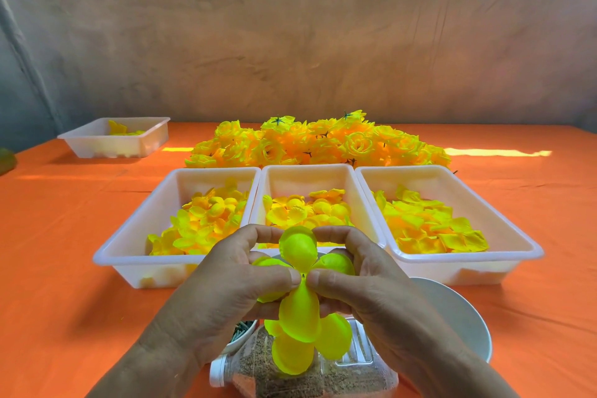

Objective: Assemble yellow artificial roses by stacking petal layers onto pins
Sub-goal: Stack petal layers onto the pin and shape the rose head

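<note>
Nearest the viewer, in front of the middle tray (310, 181), a clear bottle (339, 378) of brown grains lies on its side at the lower edge. A small bowl of pins (240, 334) is half hidden under the left wrist, and a white bowl (452, 317) shows past the right wrist.

Above these, just short of the middle tray's front rim, the left hand (232, 278) and right hand (365, 281) both grip the yellow petal layer (298, 317). The thumbs pinch at its centre, where a dark speck may be a pin tip. Its long axis runs from the person towards the tray, with one lobe up against the rim and the others hanging down.

The left tray (145, 275) and right tray (468, 271) flank the middle tray rim to rim, all holding loose petals. Beyond it lies a heap of finished roses (323, 145). Far left of it stands a small tray (113, 145). The orange surface (58, 268) lies bare on both sides of the row.
</note>
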`<state>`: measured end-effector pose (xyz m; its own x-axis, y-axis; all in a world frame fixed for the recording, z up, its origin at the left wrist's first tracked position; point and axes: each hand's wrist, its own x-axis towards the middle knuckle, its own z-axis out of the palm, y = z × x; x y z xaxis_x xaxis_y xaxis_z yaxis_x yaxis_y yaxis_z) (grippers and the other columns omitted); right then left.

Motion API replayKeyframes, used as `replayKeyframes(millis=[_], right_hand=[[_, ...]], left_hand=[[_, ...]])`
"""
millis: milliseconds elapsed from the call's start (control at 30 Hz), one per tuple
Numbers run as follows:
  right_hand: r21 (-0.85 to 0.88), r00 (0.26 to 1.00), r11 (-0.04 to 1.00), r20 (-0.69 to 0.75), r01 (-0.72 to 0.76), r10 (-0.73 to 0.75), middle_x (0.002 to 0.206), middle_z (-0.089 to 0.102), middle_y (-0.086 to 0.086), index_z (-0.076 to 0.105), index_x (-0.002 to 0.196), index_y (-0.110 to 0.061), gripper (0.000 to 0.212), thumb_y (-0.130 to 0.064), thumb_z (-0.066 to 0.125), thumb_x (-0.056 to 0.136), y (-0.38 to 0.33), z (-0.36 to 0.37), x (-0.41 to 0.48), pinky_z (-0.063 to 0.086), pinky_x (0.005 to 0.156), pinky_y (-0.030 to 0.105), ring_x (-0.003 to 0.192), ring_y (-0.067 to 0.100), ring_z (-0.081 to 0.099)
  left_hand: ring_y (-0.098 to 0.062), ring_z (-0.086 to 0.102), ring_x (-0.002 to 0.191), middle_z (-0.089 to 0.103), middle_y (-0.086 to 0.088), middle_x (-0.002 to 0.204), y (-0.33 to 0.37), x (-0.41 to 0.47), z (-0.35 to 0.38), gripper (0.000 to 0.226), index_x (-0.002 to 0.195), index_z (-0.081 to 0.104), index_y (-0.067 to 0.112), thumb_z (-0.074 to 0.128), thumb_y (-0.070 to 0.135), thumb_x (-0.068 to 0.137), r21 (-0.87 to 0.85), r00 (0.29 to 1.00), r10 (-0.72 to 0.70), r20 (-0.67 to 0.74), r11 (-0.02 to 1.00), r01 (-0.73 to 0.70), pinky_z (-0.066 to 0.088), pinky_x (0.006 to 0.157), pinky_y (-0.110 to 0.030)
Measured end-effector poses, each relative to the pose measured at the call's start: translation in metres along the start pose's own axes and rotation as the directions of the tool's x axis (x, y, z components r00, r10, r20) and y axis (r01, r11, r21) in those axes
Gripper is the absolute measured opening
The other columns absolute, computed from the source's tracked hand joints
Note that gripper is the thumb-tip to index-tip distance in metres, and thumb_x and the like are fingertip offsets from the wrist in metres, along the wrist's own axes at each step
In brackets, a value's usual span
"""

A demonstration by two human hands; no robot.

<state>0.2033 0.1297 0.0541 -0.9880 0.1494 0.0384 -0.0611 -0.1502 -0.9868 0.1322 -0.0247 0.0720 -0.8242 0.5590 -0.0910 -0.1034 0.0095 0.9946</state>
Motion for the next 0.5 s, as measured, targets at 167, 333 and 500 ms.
replayKeyframes(millis=[167, 333, 500], right_hand=[[-0.014, 1.0, 1.0, -0.001, 0.016, -0.016, 0.071, 0.066, -0.003, 0.062, 0.113, -0.021, 0.052, -0.012, 0.073, 0.063, 0.001, -0.0022, 0.0002, 0.053, 0.057, 0.027, 0.058, 0.019, 0.065], [-0.024, 1.0, 0.999, 0.002, 0.025, -0.025, 0.072, 0.066, -0.002, 0.062, 0.112, -0.023, 0.05, -0.014, 0.074, 0.064, 0.0023, -0.0027, 0.0011, 0.053, 0.058, 0.028, 0.059, 0.018, 0.064], [-0.023, 1.0, 1.0, -0.006, 0.021, -0.021, 0.071, 0.066, -0.003, 0.063, 0.111, -0.023, 0.05, -0.013, 0.073, 0.063, 0.004, -0.0031, 0.0017, 0.052, 0.058, 0.028, 0.06, 0.019, 0.065]], left_hand=[[-0.026, 0.07, 0.063, 0.073, -0.015, 0.082, -0.0008, -0.0004, -0.0004, 0.052, 0.105, 0.064, 0.016, 0.074, 0.007, 0.054, -0.006, 1.0, -0.01, 0.003, 1.0, 0.01, 0.056, 0.053, -0.031], [-0.027, 0.069, 0.062, 0.072, -0.014, 0.079, -0.0006, 0.0001, -0.0006, 0.049, 0.1, 0.067, 0.018, 0.074, 0.005, 0.054, -0.02, 1.0, 0.0, -0.009, 1.0, 0.0, 0.057, 0.053, -0.033], [-0.024, 0.069, 0.061, 0.071, -0.012, 0.077, -0.001, 0.0, 0.0007, 0.047, 0.099, 0.067, 0.017, 0.074, 0.006, 0.054, -0.021, 1.0, -0.003, 0.001, 1.0, 0.003, 0.056, 0.052, -0.03]])
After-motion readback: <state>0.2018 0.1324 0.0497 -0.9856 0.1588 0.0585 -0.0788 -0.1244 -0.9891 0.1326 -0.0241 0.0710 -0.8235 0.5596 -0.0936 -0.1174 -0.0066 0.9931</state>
